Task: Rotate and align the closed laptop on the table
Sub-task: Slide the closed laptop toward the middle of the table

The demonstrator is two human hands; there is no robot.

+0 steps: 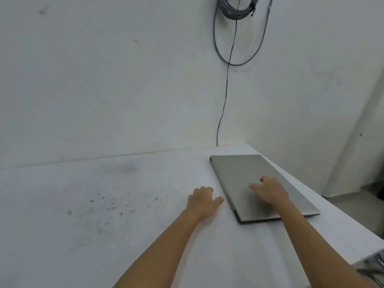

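Note:
A closed grey laptop [239, 171] lies flat on the white table [124, 204], near the table's right edge, its long side running roughly along that edge. My right hand [270, 190] rests palm-down on the lid with its fingers spread, covering the lid's near middle. My left hand [202, 199] lies on the table just left of the laptop's left edge, fingers loosely curled, thumb pointing toward the laptop with a small gap between them. It holds nothing.
The table's right edge [332, 213] runs diagonally close beside the laptop. A white wall stands behind the table. A thin black cable [225, 90] hangs down the wall to the table's far edge, below a coil of grey cable [236, 9]. Dark smudges mark the table at left.

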